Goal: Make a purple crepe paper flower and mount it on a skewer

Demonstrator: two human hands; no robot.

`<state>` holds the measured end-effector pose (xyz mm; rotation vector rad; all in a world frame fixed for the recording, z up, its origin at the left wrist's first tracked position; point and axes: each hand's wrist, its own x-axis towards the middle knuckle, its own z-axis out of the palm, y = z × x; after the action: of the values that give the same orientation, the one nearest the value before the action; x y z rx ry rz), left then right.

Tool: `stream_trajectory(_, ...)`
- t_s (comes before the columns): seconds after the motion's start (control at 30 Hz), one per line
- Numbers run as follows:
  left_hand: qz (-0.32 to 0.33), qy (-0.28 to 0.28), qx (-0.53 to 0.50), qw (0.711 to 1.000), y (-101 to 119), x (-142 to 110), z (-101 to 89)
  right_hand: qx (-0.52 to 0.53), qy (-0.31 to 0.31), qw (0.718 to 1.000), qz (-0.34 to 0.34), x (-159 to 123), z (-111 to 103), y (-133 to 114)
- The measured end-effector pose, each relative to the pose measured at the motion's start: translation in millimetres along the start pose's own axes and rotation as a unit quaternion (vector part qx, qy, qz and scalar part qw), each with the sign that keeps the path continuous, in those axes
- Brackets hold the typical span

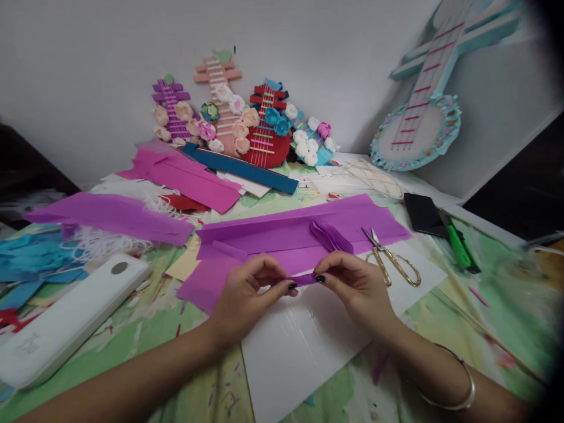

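Left hand and right hand are pinching a purple strip at its nine- and three-o'clock ends, apparently steadying it above a white sheet; gold-handled scissors are lying toward two o'clock, seemingly handy.

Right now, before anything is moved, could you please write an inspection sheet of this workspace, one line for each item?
Surface: patchy green table cover; white sheet lying on it.
Working things: thin purple strip; larger purple paper and folded purple piece behind it; gold-handled scissors at right, blades slightly apart.
Clutter: white oblong device, blue scraps and tangled white strands at left; green-and-black tool at right.
Hands: left hand and right hand both pinch the purple strip.
Cables: pale loops at back right; cannot tell if cable or string.
Surroundings: pale wall; decorated guitar-shaped crafts in front.
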<state>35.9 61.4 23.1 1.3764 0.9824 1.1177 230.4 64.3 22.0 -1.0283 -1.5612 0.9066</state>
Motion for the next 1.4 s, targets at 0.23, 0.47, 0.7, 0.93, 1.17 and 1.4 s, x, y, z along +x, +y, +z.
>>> stream_trajectory(0.23,0.018,-0.007,0.012,1.000,-4.4,1.4,-1.5,-0.024,0.007,1.000,-0.013,0.1,-2.5,3.3)
stream_trajectory(0.47,0.046,-0.008,0.080,0.996,-2.8,0.8,0.6,-0.082,-0.082,0.990,-0.074,2.7,-0.3,-1.6)
stream_trajectory(0.7,0.066,-0.015,0.087,0.994,-2.1,1.2,1.0,-0.088,-0.064,0.992,-0.070,3.0,0.1,-0.7)
stream_trajectory(0.93,0.031,-0.001,0.032,0.999,-2.0,1.9,0.8,-0.084,-0.047,0.993,-0.069,2.6,-0.5,-0.2)
stream_trajectory(1.17,0.039,-0.012,-0.028,0.999,-3.1,2.3,1.3,-0.067,-0.045,0.995,-0.053,2.3,-0.8,-0.9)
stream_trajectory(1.4,0.045,0.012,0.043,0.998,-2.5,4.3,-2.5,-0.046,-0.029,0.997,-0.052,1.8,-1.2,-4.2)
